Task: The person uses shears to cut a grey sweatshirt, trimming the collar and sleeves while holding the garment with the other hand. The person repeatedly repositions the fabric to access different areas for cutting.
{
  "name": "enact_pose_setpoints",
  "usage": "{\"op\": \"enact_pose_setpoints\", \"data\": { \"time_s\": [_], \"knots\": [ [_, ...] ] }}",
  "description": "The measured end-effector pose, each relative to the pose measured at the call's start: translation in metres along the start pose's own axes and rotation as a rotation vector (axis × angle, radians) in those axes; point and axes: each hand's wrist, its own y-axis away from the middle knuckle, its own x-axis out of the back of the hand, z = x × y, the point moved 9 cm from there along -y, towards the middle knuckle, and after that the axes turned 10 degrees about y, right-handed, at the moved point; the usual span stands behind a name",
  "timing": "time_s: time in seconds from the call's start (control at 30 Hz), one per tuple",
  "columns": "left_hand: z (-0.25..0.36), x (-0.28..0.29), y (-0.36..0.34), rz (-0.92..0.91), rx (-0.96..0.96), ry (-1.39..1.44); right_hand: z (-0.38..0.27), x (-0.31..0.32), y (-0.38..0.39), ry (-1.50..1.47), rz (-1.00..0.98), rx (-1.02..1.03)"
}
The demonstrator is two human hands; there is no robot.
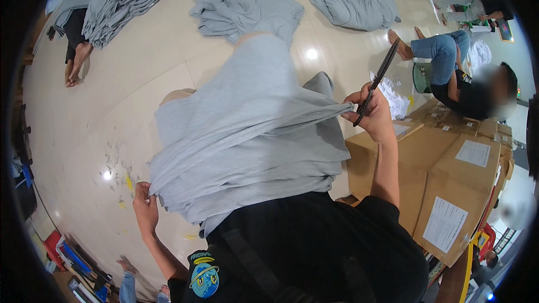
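Observation:
A light grey knit garment (236, 129) lies spread over my lap, its folds stretched between my two hands. At its left edge, my left hand (146, 209) pinches the cloth between thumb and fingers. My right hand (375, 113) grips the garment's right end with thumb and fingertips. Black scissors (382, 70) are held in that same hand, pointing up and away from the cloth. More grey fabric hangs in layers below the stretched part, close to my body. Whether it is one garment or several, I cannot tell.
Piles of grey garments (247, 3) lie on the tiled floor ahead, with a stack (126, 3) at far left. Cardboard boxes (415, 174) stand close on my right. A seated person in jeans (443, 50) is beyond them. Yellow scraps (129, 182) and lint dot the left floor.

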Motion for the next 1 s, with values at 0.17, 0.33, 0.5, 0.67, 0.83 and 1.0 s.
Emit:
{"op": "enact_pose_setpoints", "data": {
  "time_s": [0.17, 0.33, 0.5, 0.67, 0.83, 1.0],
  "knots": [
    [-0.008, 0.022, 0.003, 0.12, -0.227, 0.246, 0.01, 0.01, 0.03, -0.181, 0.035, 0.069],
    [-0.023, -0.002, 0.023, -0.069, -0.487, -0.03, 0.071, -0.005, 0.06, -0.459, -0.064, 0.045],
    [0.028, 0.016, -0.004, -0.372, -0.232, -0.174, 0.091, -0.042, 0.081, -0.044, -0.147, -0.173],
    [0.159, 0.017, -0.055, -0.01, -0.407, -0.225, 0.055, -0.036, 0.078, 0.002, -0.369, -0.167],
    [0.201, -0.134, -0.08, -0.421, -0.686, 0.024, 0.059, -0.028, 0.066, 0.002, -0.587, -0.197],
    [0.185, -0.193, -0.033, -0.611, -0.665, 0.048, -0.006, -0.002, 0.006, 0.237, -0.415, 0.0]
  ]
}}
